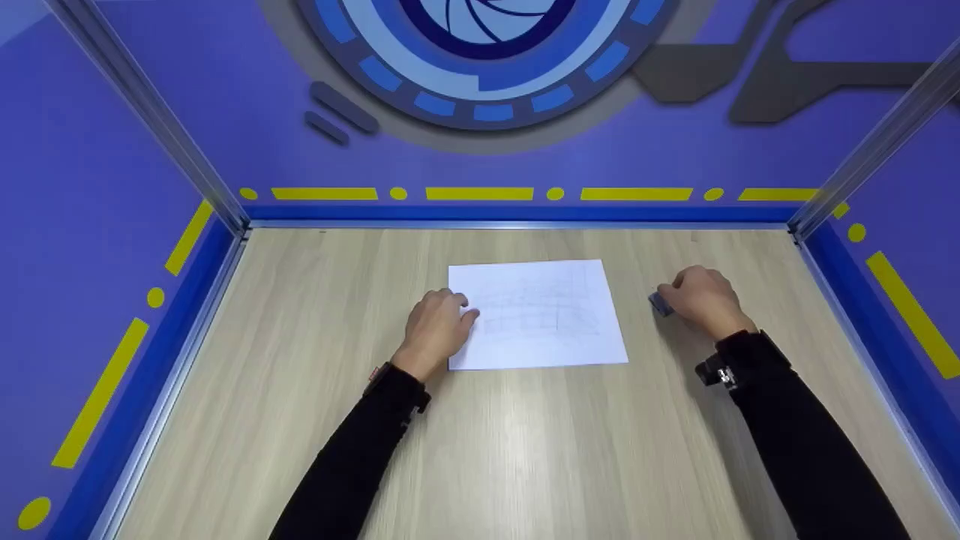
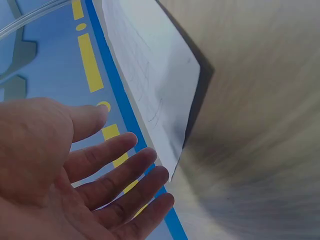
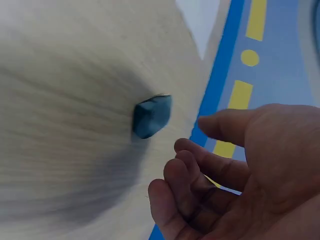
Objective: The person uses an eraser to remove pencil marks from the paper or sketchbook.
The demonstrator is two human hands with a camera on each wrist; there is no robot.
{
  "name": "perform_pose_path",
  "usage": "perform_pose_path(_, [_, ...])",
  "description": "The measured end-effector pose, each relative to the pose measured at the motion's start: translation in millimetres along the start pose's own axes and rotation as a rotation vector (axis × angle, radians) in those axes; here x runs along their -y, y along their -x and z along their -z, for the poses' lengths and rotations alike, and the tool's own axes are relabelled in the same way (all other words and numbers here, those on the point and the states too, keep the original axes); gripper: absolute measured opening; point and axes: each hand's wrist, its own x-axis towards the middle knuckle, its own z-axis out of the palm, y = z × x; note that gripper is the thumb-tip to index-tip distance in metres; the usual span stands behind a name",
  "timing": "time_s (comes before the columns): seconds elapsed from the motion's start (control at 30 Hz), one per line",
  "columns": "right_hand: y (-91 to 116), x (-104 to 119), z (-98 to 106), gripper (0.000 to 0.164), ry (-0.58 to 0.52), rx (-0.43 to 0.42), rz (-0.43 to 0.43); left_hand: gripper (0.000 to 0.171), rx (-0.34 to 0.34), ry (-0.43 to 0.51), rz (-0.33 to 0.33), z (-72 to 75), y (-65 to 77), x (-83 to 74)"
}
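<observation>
A white sheet of paper [image 1: 540, 315] with faint grey pencil-like lines lies on the table. At its left edge is my left hand [image 1: 436, 326], fingers loosely bent and apart; the left wrist view shows nothing in the palm, with the paper [image 2: 172, 85] just past the fingertips. To the right of the sheet, my right hand [image 1: 703, 300] hovers by a small dark blue-grey angular piece [image 1: 661, 304]. In the right wrist view this piece [image 3: 152, 116] sits on the table, apart from the half-curled fingers [image 3: 175, 175], and a gap shows between thumb and forefinger.
The light wood table [image 1: 517, 450] is bounded by a blue-purple back wall [image 1: 480, 169] and side walls with metal corner posts [image 1: 161, 120]. Yellow bars and dots run along the walls. Black sleeves and wrist-worn cameras [image 1: 721, 370] are on both arms.
</observation>
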Motion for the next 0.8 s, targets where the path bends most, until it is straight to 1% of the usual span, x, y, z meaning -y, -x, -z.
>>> perform_pose_path(0.1, [-2.7, -0.6, -3.9, 0.043, 0.049, 0.044, -0.007, 0.036, 0.022, -0.014, -0.009, -4.2, 0.2, 1.8])
perform_pose_path(0.2, [-3.0, 0.6, -7.5, 0.047, 0.077, 0.057, -0.023, 0.038, 0.031, -0.022, -0.017, -7.6, 1.1, 2.7])
perform_pose_path(0.33, [-1.8, 0.8, -10.7, 0.049, 0.093, 0.051, -0.037, 0.038, 0.037, -0.023, -0.017, -8.7, 1.2, 2.3])
perform_pose_path(0.57, [1.2, -0.9, -15.0, 0.052, 0.083, 0.025, -0.028, 0.039, 0.045, -0.039, -0.019, -7.8, 0.9, 2.7])
perform_pose_path(0.67, [2.4, -1.3, -17.3, 0.050, 0.081, 0.005, -0.023, 0.039, 0.051, -0.035, -0.017, -7.1, 1.0, 3.8])
perform_pose_path(0.8, [3.5, -1.9, -22.1, 0.040, 0.031, -0.024, -0.007, 0.040, 0.076, -0.019, -0.020, -5.4, 1.2, 5.1])
